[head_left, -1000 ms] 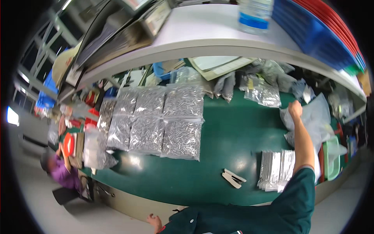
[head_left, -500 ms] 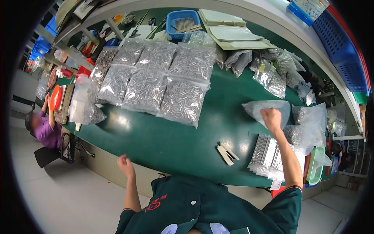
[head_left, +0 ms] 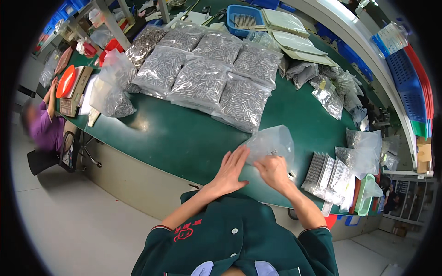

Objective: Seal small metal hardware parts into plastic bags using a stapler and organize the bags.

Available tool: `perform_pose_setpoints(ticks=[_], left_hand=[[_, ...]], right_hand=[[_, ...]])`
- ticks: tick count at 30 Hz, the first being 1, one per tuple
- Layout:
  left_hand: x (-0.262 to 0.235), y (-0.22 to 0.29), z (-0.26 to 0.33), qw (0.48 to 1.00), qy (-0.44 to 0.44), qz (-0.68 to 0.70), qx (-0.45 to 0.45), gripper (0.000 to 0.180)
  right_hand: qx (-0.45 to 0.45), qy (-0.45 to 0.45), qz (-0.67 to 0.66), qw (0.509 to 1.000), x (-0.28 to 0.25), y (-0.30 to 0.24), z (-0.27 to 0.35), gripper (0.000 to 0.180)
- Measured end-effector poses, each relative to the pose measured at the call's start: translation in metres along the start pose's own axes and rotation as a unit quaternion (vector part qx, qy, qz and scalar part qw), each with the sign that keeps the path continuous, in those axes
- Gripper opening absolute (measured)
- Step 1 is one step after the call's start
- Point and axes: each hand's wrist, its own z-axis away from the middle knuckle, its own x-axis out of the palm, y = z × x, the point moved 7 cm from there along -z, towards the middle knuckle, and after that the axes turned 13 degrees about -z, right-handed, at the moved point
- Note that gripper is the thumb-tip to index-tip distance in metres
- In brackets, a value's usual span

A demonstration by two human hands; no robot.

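A cloudy plastic bag [head_left: 272, 138] lies on the green table in front of me, with a few small metal bits showing through it near my knuckles. My right hand [head_left: 275, 172] is closed on the near part of this bag. Beside its left edge, my left hand [head_left: 230, 171] has its fingers stretched out flat, the fingertips at the plastic. A small pale end of the stapler [head_left: 291, 175] peeks out by my right hand; the rest is covered. Farther back stand several clear bags [head_left: 241, 103] full of short metal pins.
To the right lie a stack of silvery flat packs [head_left: 326, 177], two cloudy bags of metal parts [head_left: 366, 147] and a green tray [head_left: 367, 195]. A blue basket [head_left: 245, 18] and paper pads [head_left: 294, 43] are at the back. On the far left, a co-worker [head_left: 48, 122] sits by a scale [head_left: 71, 103].
My right hand has drawn the cloudy bag left and nearer to me. My left hand has come up from beside the table to the bag's left edge. The stapler is now mostly covered.
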Motion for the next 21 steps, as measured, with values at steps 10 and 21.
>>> perform_pose_setpoints(ticks=[10,21], left_hand=[[-0.068,-0.019,0.021,0.994,-0.022,0.018,0.106,0.078],[-0.080,-0.045,0.013,0.988,-0.088,0.002,0.123,0.067]], right_hand=[[0.048,-0.072,-0.077,0.993,0.073,-0.057,-0.008,0.017],[-0.064,-0.012,0.121,0.990,-0.004,-0.064,0.087,0.052]])
